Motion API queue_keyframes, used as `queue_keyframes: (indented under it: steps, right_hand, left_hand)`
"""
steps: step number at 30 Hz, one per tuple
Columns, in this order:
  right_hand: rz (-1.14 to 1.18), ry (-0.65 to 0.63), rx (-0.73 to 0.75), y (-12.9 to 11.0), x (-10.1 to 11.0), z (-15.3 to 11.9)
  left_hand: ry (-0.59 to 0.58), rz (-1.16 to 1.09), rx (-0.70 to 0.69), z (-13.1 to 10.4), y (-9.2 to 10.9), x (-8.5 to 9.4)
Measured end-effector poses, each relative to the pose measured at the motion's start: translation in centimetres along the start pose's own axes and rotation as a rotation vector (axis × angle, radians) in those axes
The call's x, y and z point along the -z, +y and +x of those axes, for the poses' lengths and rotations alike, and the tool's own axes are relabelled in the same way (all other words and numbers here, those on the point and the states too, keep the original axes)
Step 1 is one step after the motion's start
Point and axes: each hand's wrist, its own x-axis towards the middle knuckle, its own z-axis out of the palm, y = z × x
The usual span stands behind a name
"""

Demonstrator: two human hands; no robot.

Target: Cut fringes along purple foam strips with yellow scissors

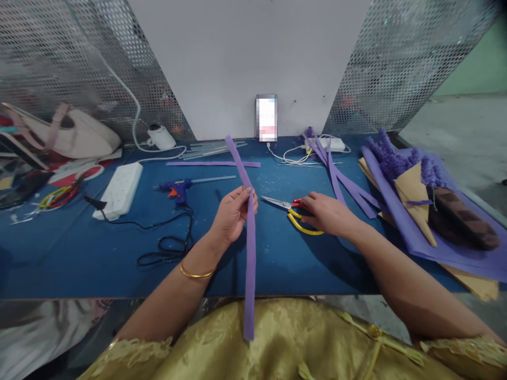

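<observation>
My left hand is closed, pinching a long purple paper-like strip near its middle. One end of the strip points up toward the back of the table, and the other hangs past the front edge. To the right, my right hand has its fingers on the red handle of a pair of scissors. The yellow handle loop is bare, and the slightly parted blades point left toward my left hand. Behind my left hand, another purple strip lies flat.
On the left are a blue glue gun with its black cord, a white power strip and a pale handbag. A phone leans against the back panel. At right lie loose purple strips, purple flowers and a brown checked pouch.
</observation>
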Motion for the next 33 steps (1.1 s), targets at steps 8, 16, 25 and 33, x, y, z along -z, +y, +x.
queue_keyframes:
  steps: [8,16,25,33]
  right_hand:
    - [0.008,0.001,-0.002,0.1,-0.2,0.1]
    - [0.059,0.005,-0.034,0.1,-0.2,0.1]
    - [0.427,0.098,-0.066,-0.5,0.4,0.3]
    - [0.919,-0.107,0.096,-2.9,0.6,-0.1]
  left_hand:
    - [0.06,0.088,-0.041,0.2,-0.8,0.4]
    - [0.121,0.157,-0.047,0.0,-1.0,0.0]
    - [0.219,0.178,-0.06,0.0,-1.1,0.0]
    - [0.23,0.182,-0.064,-0.2,-1.1,-0.2]
